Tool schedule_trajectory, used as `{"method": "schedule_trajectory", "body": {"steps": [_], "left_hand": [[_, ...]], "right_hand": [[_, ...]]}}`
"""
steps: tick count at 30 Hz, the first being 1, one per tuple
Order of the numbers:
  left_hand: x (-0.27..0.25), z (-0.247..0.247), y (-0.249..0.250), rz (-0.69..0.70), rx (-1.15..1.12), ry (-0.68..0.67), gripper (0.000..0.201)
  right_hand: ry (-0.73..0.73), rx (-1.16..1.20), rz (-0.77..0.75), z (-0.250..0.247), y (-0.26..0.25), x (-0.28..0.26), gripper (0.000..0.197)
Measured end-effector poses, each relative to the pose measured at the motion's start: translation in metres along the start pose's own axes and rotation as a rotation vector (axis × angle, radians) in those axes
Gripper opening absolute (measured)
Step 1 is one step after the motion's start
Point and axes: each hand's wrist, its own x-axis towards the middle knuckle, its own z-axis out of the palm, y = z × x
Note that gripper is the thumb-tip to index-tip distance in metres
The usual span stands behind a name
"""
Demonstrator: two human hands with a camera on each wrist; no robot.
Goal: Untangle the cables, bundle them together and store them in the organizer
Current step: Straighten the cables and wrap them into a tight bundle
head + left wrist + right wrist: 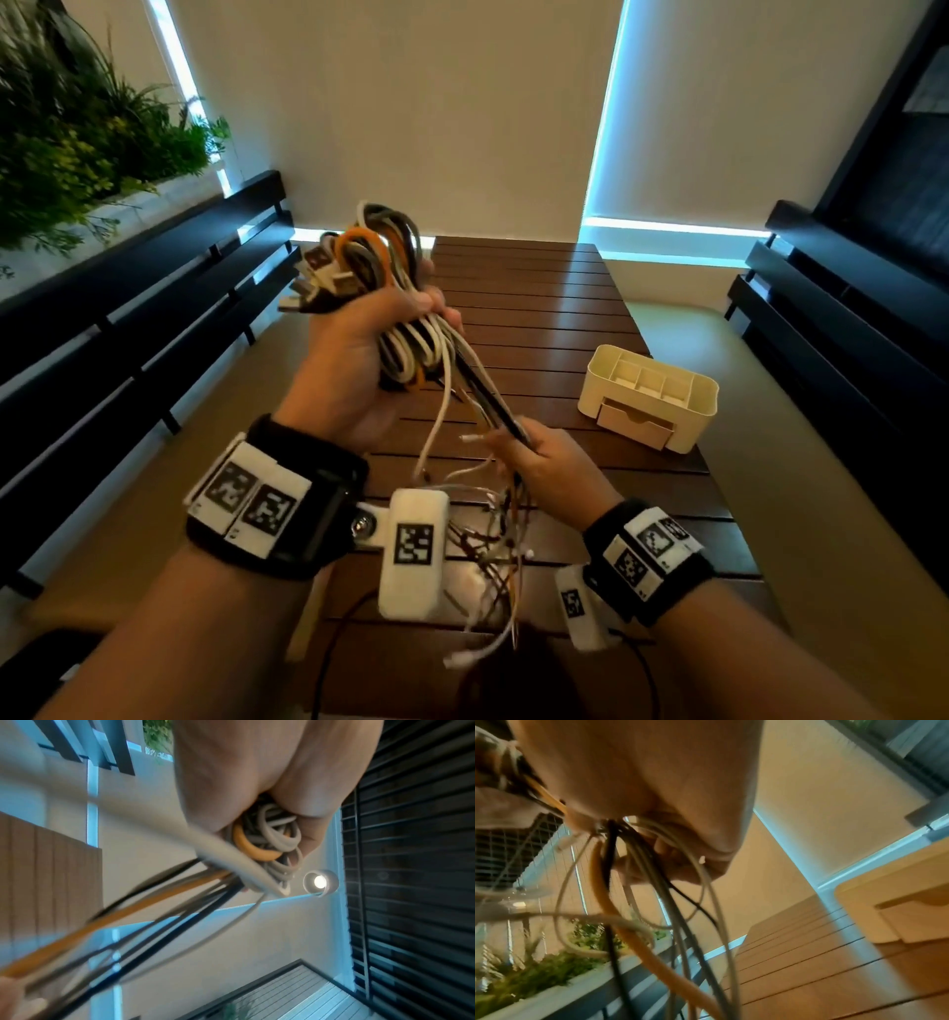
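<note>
Above the near-left part of the slatted wooden table (554, 308), well to the left of the cream organizer (648, 395), the left hand (354, 354) is raised with its fingers curled tightly round a thick looped coil of cables (380, 257), white, orange and dark strands gathered together, several plugs sticking out to the left of the coil. From that coil a sheaf of straight strands runs down toward the organizer's near side, where the right hand (549, 462) pinches them between thumb and fingers; below that pinch the loose tails (493, 545) dangle and splay over the table's near edge. The bundling step looks to be in hand: most of the length is already wound, the tails are not. Next, by my reading, the right hand must carry the remaining strands up and round the coil while the left holds its loops firm, then the finished bundle goes across to the organizer, whose open top compartments appear empty
</note>
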Motion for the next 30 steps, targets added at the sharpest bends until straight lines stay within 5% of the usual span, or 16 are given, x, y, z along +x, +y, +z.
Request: {"method": "schedule_trajectory", "body": {"steps": [4,7,10,12,18,24,30], "left_hand": [[-0.01,0.0,-0.014,-0.04,0.08,0.093,0.03],[-0.014,-0.001,-0.025,-0.066,0.084,0.148,0.022],[-0.015,0.0,-0.026,-0.062,0.118,0.188,0.02],[-0.015,0.002,-0.027,-0.055,0.142,0.185,0.021],[-0.014,0.016,-0.034,-0.052,0.176,0.125,0.024],[-0.01,0.014,-0.041,-0.003,0.125,0.099,0.019],[-0.008,0.015,-0.042,-0.057,0.102,0.073,0.019]], "right_hand": [[0.063,-0.431,0.095,-0.011,0.03,0.018,0.033],[0.045,-0.666,0.222,-0.025,0.042,0.023,0.075],[-0.061,-0.577,0.252,-0.042,0.036,0.018,0.117],[-0.095,-0.397,0.189,-0.052,0.022,0.011,0.126],[0.113,0.08,-0.142,-0.044,-0.031,-0.011,0.058],[0.08,-0.005,-0.18,-0.029,-0.038,-0.012,0.017],[0.029,-0.208,-0.188,-0.03,-0.036,-0.003,0.01]]}}
